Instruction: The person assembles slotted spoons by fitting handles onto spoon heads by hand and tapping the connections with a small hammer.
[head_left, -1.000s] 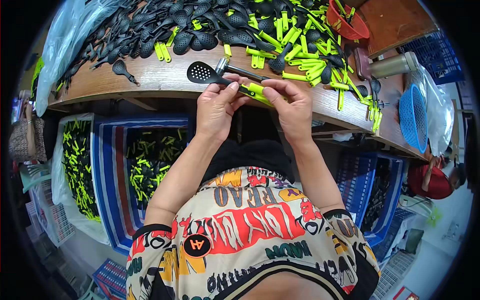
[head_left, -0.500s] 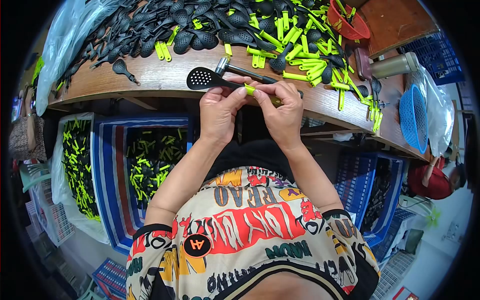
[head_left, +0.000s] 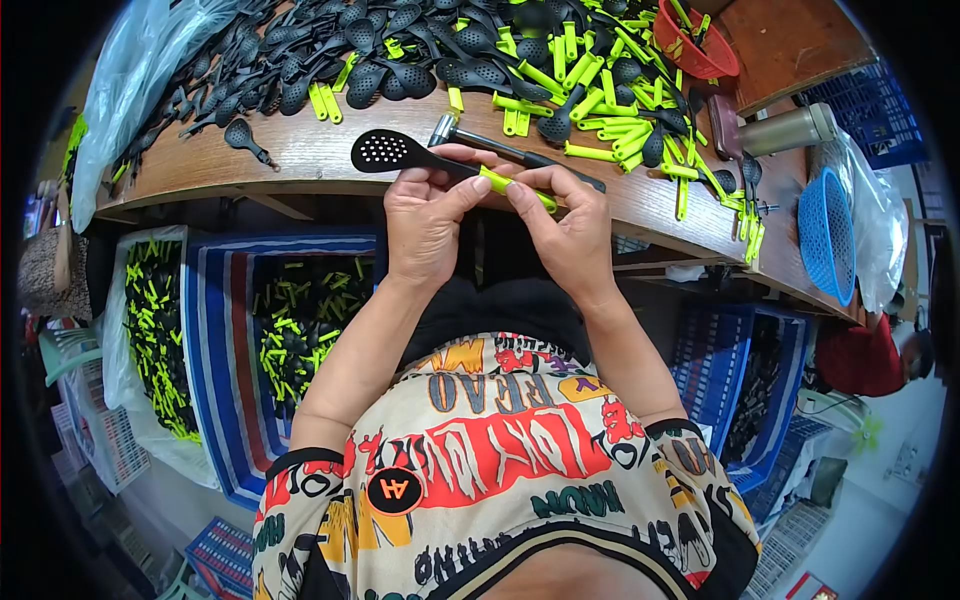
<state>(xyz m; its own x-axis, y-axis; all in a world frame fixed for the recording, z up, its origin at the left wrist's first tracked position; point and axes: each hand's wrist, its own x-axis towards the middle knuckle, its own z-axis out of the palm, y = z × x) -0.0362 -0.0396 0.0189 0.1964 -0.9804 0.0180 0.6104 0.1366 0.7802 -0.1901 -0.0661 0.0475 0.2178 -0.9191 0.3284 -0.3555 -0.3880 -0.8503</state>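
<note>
My left hand (head_left: 425,225) is closed round the neck of a black slotted spoon (head_left: 383,151), whose perforated head points left. A lime-green handle (head_left: 497,181) sits at the spoon's right end. My right hand (head_left: 572,228) pinches this handle with thumb and fingers, partly covering it. Just beyond my hands a hammer (head_left: 492,141) lies on the wooden table (head_left: 330,160), its metal head to the left. One loose black slotted spoon (head_left: 243,139) lies on the table to the left.
A heap of black spoon heads (head_left: 390,45) and green handles (head_left: 610,110) covers the table's back. To the right are a red basket (head_left: 697,45), a steel flask (head_left: 790,130) and a blue basket (head_left: 827,235). Blue-striped crate (head_left: 215,370) stands lower left; blue crate (head_left: 715,365) lower right.
The spoon has shifted slightly left and up with my left hand. More of the green handle now shows between my hands, which sit a little farther apart.
</note>
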